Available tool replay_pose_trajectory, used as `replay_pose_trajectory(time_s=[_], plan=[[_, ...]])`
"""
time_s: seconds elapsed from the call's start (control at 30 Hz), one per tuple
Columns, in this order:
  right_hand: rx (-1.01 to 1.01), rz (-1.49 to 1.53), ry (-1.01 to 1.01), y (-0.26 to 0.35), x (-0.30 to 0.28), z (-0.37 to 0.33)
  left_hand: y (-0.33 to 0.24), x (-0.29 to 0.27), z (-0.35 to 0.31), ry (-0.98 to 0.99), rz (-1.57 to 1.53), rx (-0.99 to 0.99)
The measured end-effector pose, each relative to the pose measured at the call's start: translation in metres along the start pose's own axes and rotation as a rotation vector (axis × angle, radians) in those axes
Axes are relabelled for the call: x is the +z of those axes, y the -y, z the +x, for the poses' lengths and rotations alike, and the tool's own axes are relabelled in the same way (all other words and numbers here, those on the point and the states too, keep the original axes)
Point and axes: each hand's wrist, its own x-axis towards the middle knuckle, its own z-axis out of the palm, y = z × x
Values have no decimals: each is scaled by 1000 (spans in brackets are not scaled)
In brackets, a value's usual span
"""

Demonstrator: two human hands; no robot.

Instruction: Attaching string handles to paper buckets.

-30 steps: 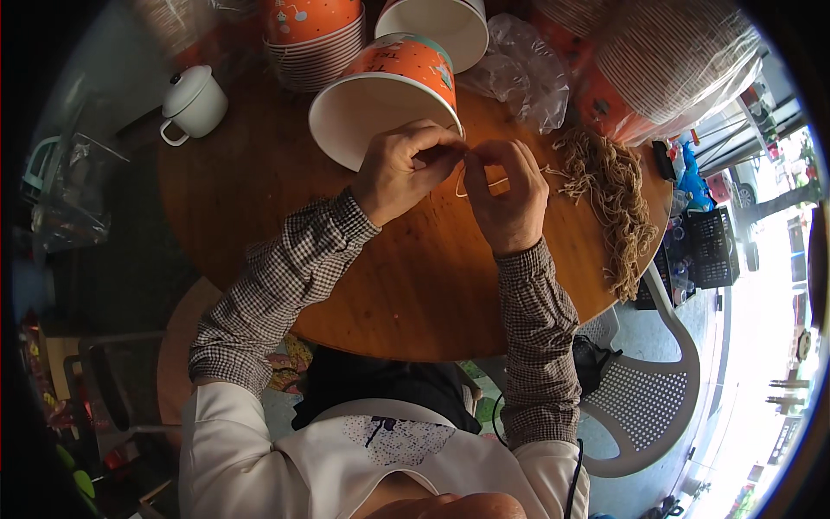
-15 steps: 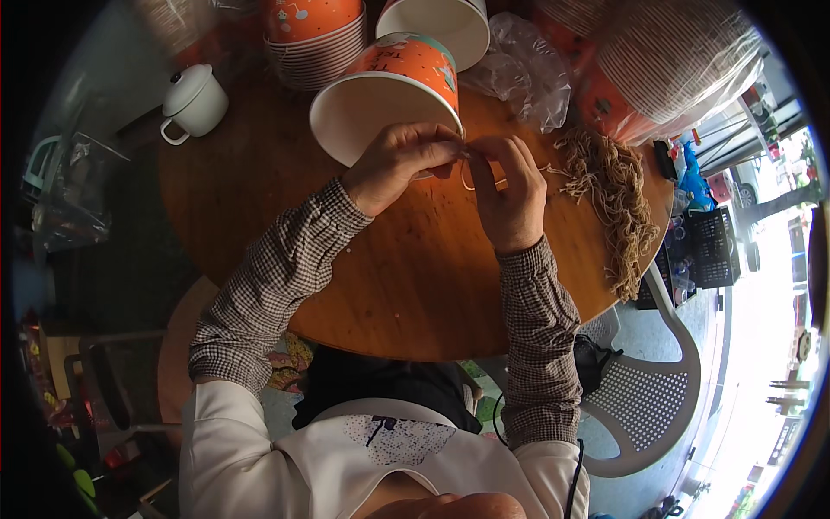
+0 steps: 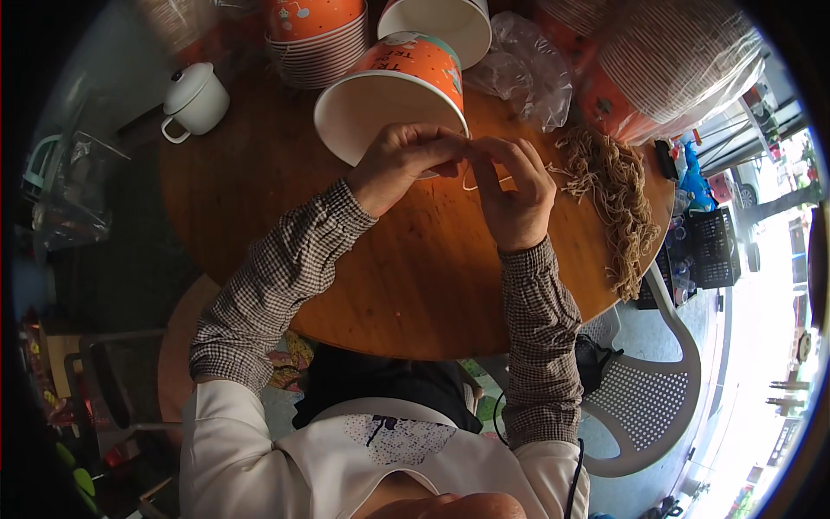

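Note:
An orange paper bucket [image 3: 437, 65] with a white inside lies on its side, its mouth toward me. At the right edge of its rim, my left hand [image 3: 402, 164] is closed in a pinch on a thin pale cord [image 3: 468, 182]. My right hand [image 3: 519, 195] meets it fingertip to fingertip and pinches the same cord. A short loop of the cord hangs below the fingers. The exact spot where cord and rim meet is hidden behind my fingertips. Right of my right hand lies a bundle of tan cords [image 3: 614, 208].
Stacked orange buckets [image 3: 316, 52] stand at the back left, another white-lined bucket [image 3: 441, 30] behind the first. Plastic-wrapped bucket stacks [image 3: 674, 65] and crumpled clear plastic [image 3: 527, 73] fill the back right. A white lidded mug [image 3: 197, 102] sits far left. A grey chair [image 3: 644, 402] stands right of the round wooden table [image 3: 406, 303].
The bucket has shifted slightly right. Both hands have moved a little right with it, still pinching together at the rim.

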Motion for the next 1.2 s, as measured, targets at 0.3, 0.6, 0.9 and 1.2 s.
replay_pose_trajectory(time_s=[0.3, 0.6, 0.9, 1.2], plan=[[201, 229, -87, -7, 2, -2, 3, 2, 0, -47, 135, 128], [411, 353, -126, -12, 2, -5, 6, 7, 0, -158, 179, 227], [714, 674, -8, 2, -5, 2, 15, 1, 2, -271, 602, 519], [419, 320, 107, 7, -5, -3, 8, 19, 0, -177, 849, 803]])
